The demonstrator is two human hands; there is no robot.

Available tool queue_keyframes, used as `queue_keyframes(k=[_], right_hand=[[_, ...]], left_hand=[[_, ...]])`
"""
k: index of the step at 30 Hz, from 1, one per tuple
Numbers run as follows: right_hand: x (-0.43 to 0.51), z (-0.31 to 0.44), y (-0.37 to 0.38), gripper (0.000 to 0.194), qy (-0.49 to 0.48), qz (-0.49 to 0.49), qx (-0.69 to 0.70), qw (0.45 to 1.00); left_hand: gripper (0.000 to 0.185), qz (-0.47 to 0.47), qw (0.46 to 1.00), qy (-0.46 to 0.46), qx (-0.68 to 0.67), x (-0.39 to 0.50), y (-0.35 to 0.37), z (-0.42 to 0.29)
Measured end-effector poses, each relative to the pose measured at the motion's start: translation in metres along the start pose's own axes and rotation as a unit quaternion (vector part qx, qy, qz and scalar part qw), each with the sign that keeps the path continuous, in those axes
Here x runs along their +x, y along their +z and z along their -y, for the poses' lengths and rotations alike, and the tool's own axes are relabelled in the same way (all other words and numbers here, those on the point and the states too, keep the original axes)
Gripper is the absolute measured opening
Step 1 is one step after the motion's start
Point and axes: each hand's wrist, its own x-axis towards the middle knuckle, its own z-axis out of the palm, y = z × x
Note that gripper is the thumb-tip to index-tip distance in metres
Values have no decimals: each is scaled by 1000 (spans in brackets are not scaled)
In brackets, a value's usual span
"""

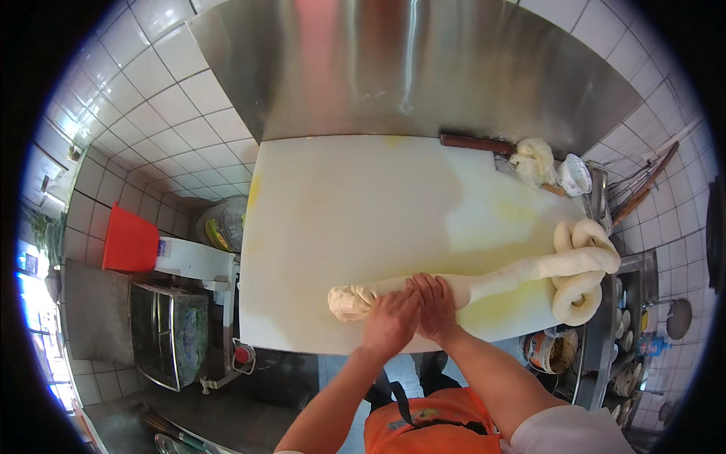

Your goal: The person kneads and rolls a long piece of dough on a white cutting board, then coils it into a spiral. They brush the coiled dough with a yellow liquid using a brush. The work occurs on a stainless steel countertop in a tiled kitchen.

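Note:
A long roll of pale dough (510, 277) lies across the front part of the white work board (351, 210). Its thick, wrinkled left end rests just left of my hands, and its thinner right part runs to a looped, coiled pile at the board's right edge. My left hand (395, 318) lies on the thick part of the roll, fingers pointing up and right. Beside it and touching it, my right hand (437, 303) presses on the same roll with its fingers laid over the top. The undersides of both hands are hidden.
At the back right are a dark wooden bar (477, 143), a plastic bag (534, 162) and a white bowl (574, 175). Past the left edge stand a red container (131, 238) and a clear plastic bottle (226, 226). A tub (550, 350) sits below the right front corner.

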Motion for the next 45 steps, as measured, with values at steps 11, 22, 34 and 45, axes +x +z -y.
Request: queue_keyframes(k=[11, 22, 34, 45], right_hand=[[110, -62, 41, 17, -9, 102, 137, 985], [47, -62, -11, 22, -133, -41, 225, 964], [201, -44, 73, 28, 98, 161, 246, 951], [160, 8, 57, 37, 205, 117, 229, 944]], left_hand=[[56, 213, 875, -435, 0, 116, -40, 114], [32, -71, 945, -155, 280, -2, 16, -3], [32, -32, 909, -287, 300, 88, 20, 115], [38, -27, 939, -341, 39, 88, -9, 115]])
